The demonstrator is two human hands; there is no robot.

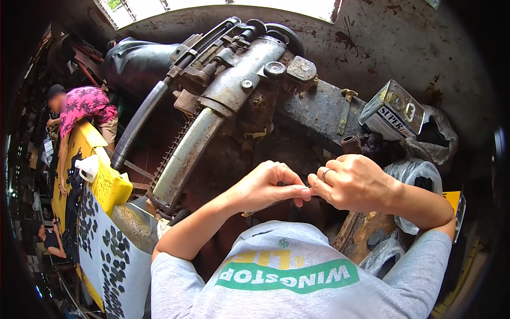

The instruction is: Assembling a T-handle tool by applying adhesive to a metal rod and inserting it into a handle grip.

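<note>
Bringing both hands together at the fingertips: left hand [273, 183] has thumb and index pressed together, right hand [350, 181], ringed, has fingers curled in. Any piece sits between those tips, too hidden; can't tell what's pinched. Ahead-left of them: worn metal cylinder-arm machine [234, 80] with coil spring [172, 150]. Ahead-right: rectangular metal can [393, 114], clear plastic bag [399, 171] nearer. Far left: black cut pieces [114, 268] on white sheet [137, 276], pink-shirted person [87, 114] leaning over yellow table [74, 143].

L hand [276, 186] & R hand [355, 183] v. close (both curled).
</note>
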